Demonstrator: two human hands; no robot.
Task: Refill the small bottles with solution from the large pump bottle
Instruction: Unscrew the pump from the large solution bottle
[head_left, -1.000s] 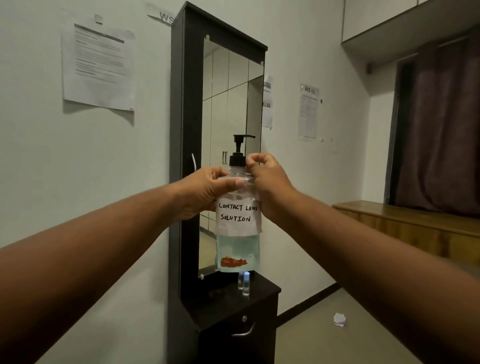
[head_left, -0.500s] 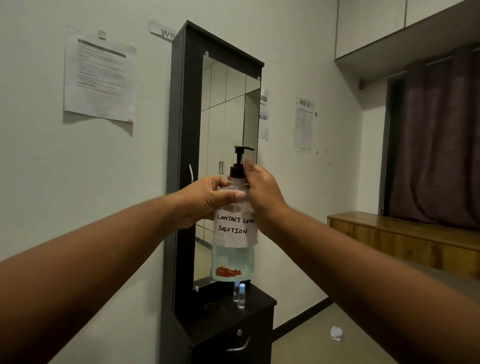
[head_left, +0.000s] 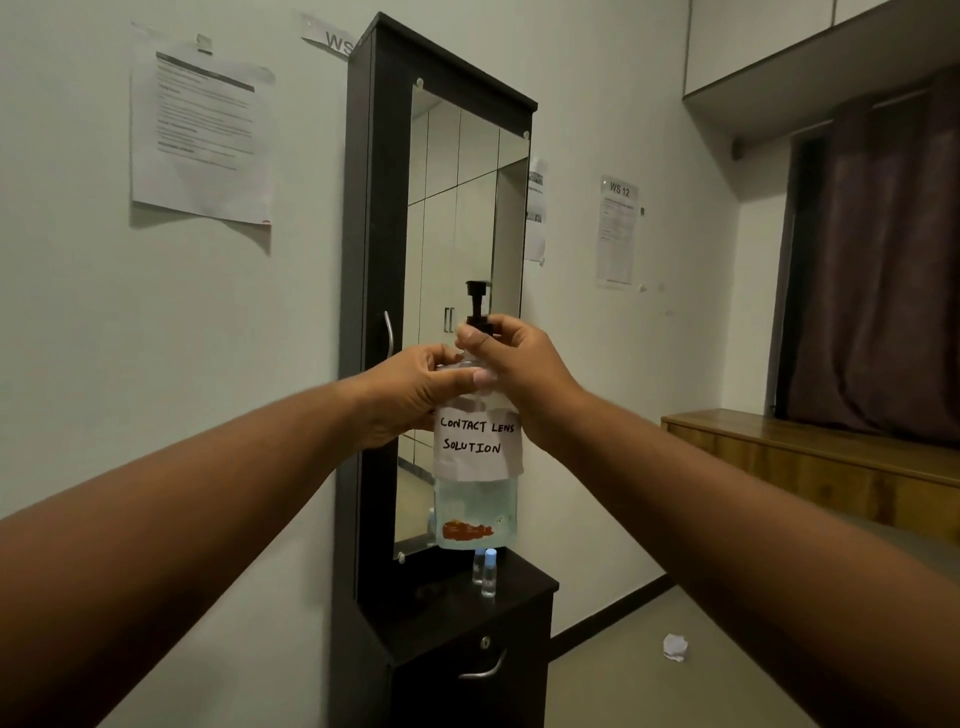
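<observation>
Label (head_left: 477, 437): "CONTACT LENS SOLUTION", handwritten
Left hand (head_left: 410, 395): fingers wrapped round bottle (head_left: 475, 512) shoulder
Right hand (head_left: 519, 369): fingers pinching pump (head_left: 478, 306) collar
Wall sheet (head_left: 617, 231): "WS 12"

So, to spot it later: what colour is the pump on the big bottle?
Black pump, clearest in the head view.
</observation>
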